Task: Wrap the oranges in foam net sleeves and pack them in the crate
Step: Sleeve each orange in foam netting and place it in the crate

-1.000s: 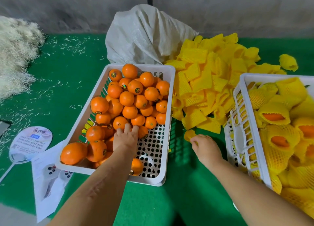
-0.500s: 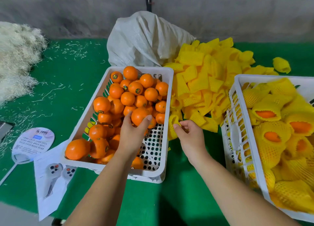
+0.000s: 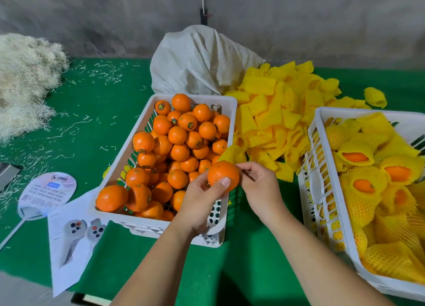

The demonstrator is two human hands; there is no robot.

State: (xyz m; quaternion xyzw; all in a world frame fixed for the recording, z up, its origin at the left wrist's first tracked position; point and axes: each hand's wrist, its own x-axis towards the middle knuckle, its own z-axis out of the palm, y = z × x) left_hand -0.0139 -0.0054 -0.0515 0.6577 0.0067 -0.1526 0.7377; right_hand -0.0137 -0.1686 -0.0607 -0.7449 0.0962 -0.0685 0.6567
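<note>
So the left hand [image 3: 202,197] has its fingers wrapped round one round orange fruit [image 3: 223,176], held up over the near right corner of the white plastic crate of loose oranges [image 3: 230,105]. Right hand [image 3: 259,186] pinches a yellow foam net sleeve [image 3: 232,153] right against it. The other white crate [image 3: 322,115], holding wrapped ones, sits off right.
</note>
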